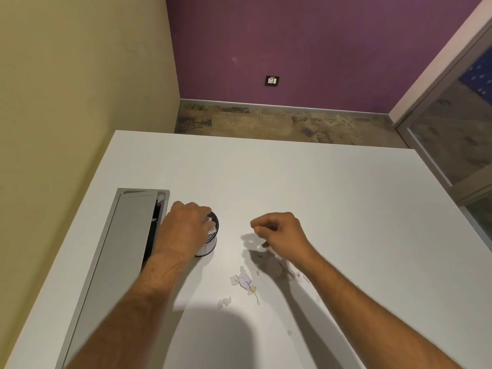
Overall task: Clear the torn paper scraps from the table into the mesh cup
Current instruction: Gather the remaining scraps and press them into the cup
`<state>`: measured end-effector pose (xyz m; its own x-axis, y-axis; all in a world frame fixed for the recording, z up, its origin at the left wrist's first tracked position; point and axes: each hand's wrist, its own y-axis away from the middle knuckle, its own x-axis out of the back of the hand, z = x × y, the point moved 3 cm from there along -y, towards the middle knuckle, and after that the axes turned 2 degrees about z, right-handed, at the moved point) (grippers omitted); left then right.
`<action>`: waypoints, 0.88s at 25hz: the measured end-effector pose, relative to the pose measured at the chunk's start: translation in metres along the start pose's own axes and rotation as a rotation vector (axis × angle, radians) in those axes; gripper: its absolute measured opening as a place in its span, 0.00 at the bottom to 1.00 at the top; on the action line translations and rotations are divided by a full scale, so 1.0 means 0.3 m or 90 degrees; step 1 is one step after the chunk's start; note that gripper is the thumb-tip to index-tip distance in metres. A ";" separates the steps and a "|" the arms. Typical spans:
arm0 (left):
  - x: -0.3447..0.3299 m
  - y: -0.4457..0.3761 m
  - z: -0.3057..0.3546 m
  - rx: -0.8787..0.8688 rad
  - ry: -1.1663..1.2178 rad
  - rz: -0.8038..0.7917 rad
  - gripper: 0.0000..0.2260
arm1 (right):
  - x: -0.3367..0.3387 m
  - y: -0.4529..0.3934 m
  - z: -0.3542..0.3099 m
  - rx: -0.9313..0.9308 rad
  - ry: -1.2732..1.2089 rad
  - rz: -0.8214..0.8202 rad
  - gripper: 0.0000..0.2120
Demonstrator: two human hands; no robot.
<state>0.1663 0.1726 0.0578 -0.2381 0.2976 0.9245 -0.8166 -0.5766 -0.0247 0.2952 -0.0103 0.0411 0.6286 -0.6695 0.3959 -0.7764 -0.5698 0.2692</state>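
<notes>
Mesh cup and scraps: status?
Left hand grips mesh cup, scraps already inside. Right hand above table, fingers curled, contents unclear. Torn paper scraps remain on table. Nothing in the way.

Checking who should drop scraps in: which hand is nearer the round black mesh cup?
Left. The left hand rests on the round black mesh cup, covering its left side. The right hand hovers apart to its right, above the torn paper scraps.
</notes>
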 end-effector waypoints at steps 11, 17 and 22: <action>-0.265 0.215 0.059 -0.397 -0.074 -0.278 0.33 | 0.040 0.008 0.170 0.199 0.594 -0.260 0.12; -0.350 0.236 0.072 -0.380 -0.191 -0.339 0.40 | -0.060 0.006 0.200 0.280 0.740 -0.336 0.18; -0.362 0.236 0.138 -0.357 -0.109 -0.363 0.27 | -0.065 0.017 0.209 0.300 0.774 -0.328 0.12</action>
<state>0.1563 0.0679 -0.0286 0.3396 0.2841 0.8967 -0.9406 0.1076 0.3221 0.2819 -0.0301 -0.0204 0.2148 0.3497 0.9119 -0.2330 -0.8884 0.3956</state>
